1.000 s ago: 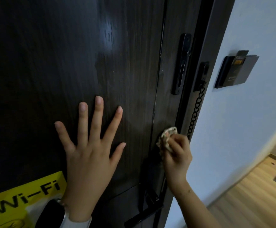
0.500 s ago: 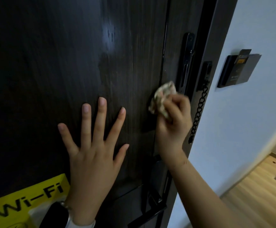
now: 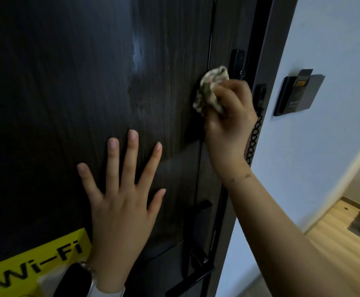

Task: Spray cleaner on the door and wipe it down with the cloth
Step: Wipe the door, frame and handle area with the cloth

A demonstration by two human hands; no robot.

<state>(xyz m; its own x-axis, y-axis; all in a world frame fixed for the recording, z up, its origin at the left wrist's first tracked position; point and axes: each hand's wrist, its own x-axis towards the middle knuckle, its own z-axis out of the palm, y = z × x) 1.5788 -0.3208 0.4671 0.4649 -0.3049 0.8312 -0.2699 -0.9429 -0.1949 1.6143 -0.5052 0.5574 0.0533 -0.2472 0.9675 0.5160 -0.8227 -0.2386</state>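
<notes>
Right hand (image 3: 228, 123) grips cloth (image 3: 210, 88), seemingly against door (image 3: 57, 93); left hand (image 3: 121, 198) splayed flat.

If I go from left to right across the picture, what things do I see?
Yellow Wi-Fi sign → left hand flat on the door → cloth → right hand → door chain → card holder on the wall.

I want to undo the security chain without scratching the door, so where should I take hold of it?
Probably pinch the chain at its bare lower links, coming from the wall side on the right. It hangs slack along the door frame, and the right hand holding the cloth covers its upper part.
</notes>
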